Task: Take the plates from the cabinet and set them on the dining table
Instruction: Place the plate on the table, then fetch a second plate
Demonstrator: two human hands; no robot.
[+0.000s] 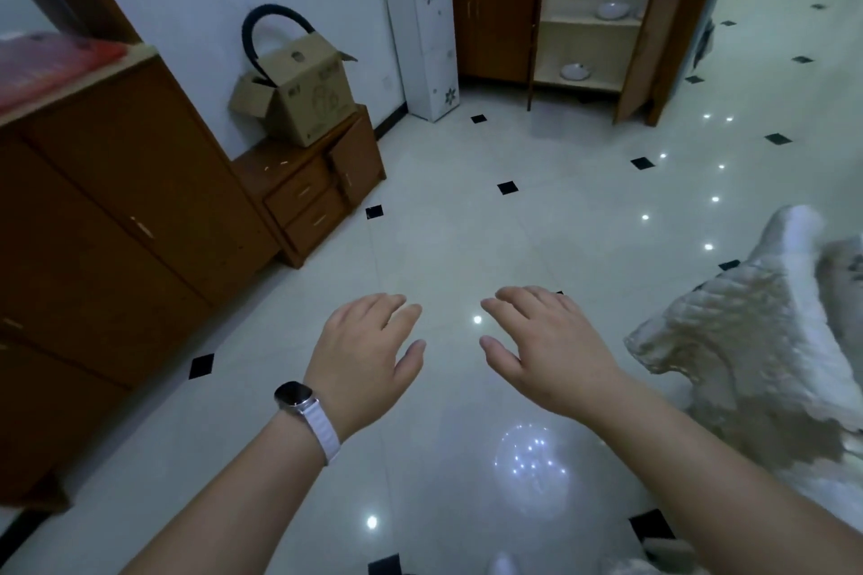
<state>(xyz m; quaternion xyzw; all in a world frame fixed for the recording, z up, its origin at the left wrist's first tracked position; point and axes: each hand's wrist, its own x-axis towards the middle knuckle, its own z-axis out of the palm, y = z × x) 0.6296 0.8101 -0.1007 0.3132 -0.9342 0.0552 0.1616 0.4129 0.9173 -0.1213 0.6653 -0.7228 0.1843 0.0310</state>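
Head view: white plates (612, 9) in cabinet (504, 9)

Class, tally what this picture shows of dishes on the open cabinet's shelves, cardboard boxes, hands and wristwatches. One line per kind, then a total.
Dishes on shelves: 2 (upper dish, lower dish)
Cardboard boxes: 1
Hands: 2 (left hand, right hand)
Wristwatches: 1
Total: 6

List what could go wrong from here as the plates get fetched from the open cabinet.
1. The glossy tiled floor looks slick; carrying plates across it may risk a slip.
2. The cabinet's open door juts into the walkway and could be bumped.
3. The upper plate and lower plate sit on separate low shelves, so the empty left hand and right hand must reach down twice.
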